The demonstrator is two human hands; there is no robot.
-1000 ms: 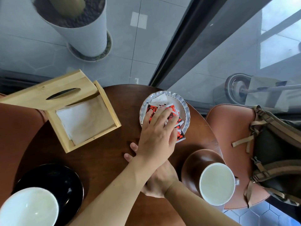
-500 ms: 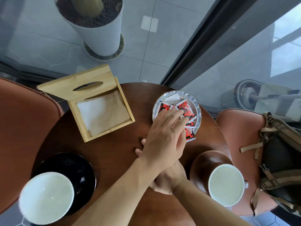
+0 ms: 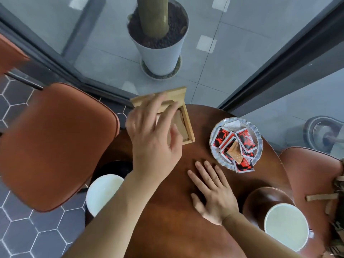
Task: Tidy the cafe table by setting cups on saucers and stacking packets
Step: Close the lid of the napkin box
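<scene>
- You have two white cups: one [image 3: 104, 194] on the black saucer [image 3: 111, 167] at the table's left edge, one [image 3: 285, 226] on the brown saucer [image 3: 260, 203] by the right edge.
- The packets [image 3: 233, 145] lie heaped in one glass dish [image 3: 258, 146]; one packet hangs over its rim.
- Your left hand [image 3: 154, 138] hangs over the wooden napkin box [image 3: 186, 116], fingers spread, holding nothing.
- Your right hand [image 3: 214, 194] lies flat on the bare table [image 3: 176, 229], fingers straight.

Left hand [image 3: 154, 144] raised with fingers spread, right hand [image 3: 214, 194] lying flat
</scene>
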